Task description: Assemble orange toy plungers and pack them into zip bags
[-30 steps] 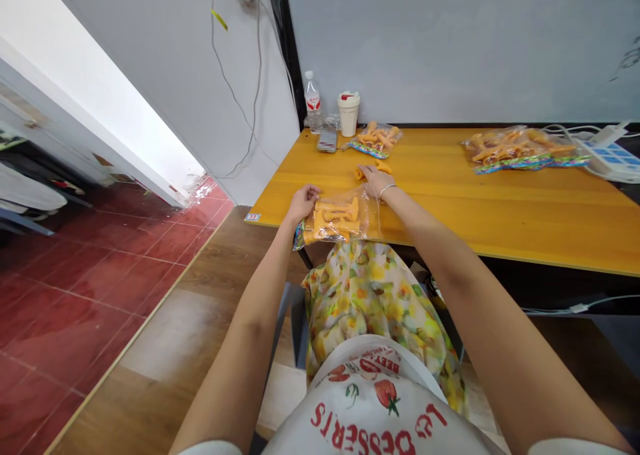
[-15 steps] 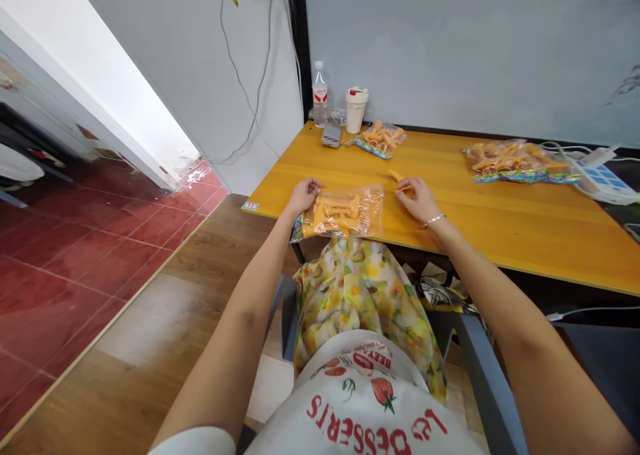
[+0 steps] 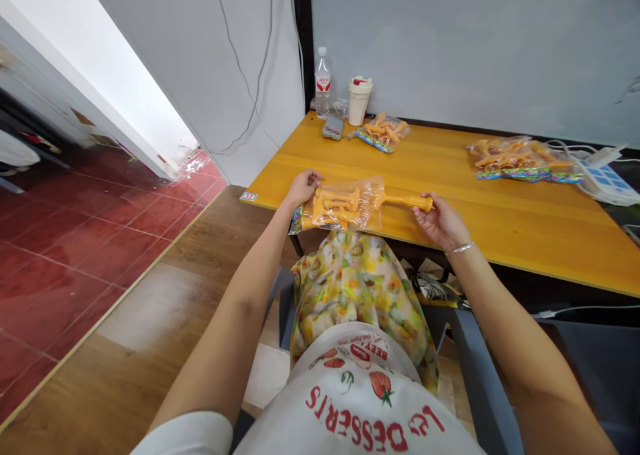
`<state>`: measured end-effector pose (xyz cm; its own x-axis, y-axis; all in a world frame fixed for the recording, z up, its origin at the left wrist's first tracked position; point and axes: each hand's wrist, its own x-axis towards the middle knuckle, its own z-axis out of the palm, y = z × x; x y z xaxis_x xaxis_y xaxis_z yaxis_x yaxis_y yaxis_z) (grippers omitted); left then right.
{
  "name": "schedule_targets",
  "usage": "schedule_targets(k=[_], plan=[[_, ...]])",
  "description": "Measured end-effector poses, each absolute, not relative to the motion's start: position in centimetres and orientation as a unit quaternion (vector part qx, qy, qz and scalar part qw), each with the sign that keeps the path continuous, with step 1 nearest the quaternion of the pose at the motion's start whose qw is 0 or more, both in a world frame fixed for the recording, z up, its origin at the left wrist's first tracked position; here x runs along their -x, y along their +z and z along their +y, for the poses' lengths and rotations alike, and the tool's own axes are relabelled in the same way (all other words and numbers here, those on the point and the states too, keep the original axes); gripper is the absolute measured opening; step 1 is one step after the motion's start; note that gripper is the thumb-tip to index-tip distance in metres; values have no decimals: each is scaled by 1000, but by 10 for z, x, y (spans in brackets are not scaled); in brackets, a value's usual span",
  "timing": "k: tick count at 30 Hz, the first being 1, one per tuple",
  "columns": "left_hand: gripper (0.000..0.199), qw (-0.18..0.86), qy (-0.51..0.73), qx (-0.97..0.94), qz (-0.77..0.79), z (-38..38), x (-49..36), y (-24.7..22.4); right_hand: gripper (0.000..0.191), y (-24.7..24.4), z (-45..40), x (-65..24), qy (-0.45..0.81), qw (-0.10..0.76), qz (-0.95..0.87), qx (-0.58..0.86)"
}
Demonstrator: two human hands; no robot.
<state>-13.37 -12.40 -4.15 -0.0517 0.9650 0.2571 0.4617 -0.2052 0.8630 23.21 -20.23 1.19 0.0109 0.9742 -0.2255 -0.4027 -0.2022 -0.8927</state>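
Observation:
My right hand (image 3: 444, 224) pinches the thick ribbed end of an orange plastic rod (image 3: 404, 201) between thumb and fingers. The rod lies level, its thin end pointing left at the mouth of a clear plastic bag (image 3: 371, 205); whether the tip is inside I cannot tell. Several orange plastic pieces (image 3: 336, 201) lie in that bag, near the front edge of the table. At the bag's upper left, my left hand (image 3: 304, 188) has its fingers closed on the plastic edge. A bright printed strip (image 3: 295, 221) shows at the bag's left end.
The wooden table (image 3: 520, 235) holds a second bag of orange pieces (image 3: 384, 132) at the back and a larger pile of bags (image 3: 520, 158) at right. Back left stand a water bottle (image 3: 323, 85) and a lidded cup (image 3: 359, 101). A white power strip (image 3: 607, 178) lies far right.
My right hand has moved right and turned palm-up. The orange rod now shows at full length, pointing left at the bag. My left hand stays at the bag's edge.

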Motion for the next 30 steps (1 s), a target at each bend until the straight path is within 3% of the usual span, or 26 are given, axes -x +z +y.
schedule_targets(k=[20,24,30], plan=[[21,278,457,-631,563,-125,133,-40,20,15,-190,-120,737,444,-318,398],[21,292,468,-625,552,-126,133,-38,16,11,-186,-124,704,411,-406,413],[23,292,468,-620,558,-125,132,-38,8,6,-180,-128,589,429,-473,494]])
